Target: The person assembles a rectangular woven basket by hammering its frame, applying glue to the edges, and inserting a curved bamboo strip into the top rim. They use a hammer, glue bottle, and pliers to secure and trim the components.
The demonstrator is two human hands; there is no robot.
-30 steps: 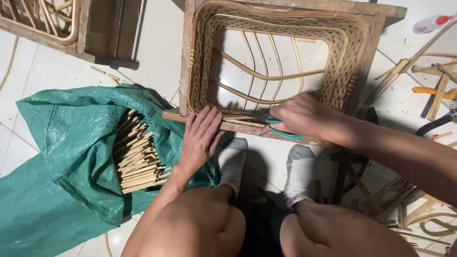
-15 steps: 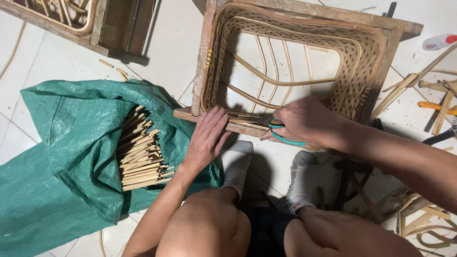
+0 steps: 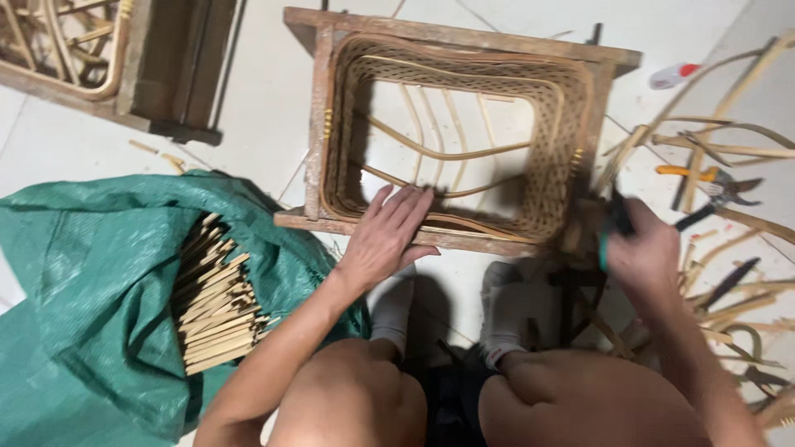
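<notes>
While flat, left hand (image 3: 385, 240) fingers spread on frame (image 3: 464, 132), long axis left-right.

I am looking through a single camera worn on the head, and it is pointing almost straight down at the tiled floor (image 3: 248, 108). It is sitting close: my own knees and socked feet are filling the bottom edge, and the wooden frame with woven cane (image 3: 464, 132) is lying just ahead, near the top. The green sack (image 3: 74, 248) is taking the left side, loose cane strips (image 3: 729, 149) the right. No second view is sharing this scene.
</notes>
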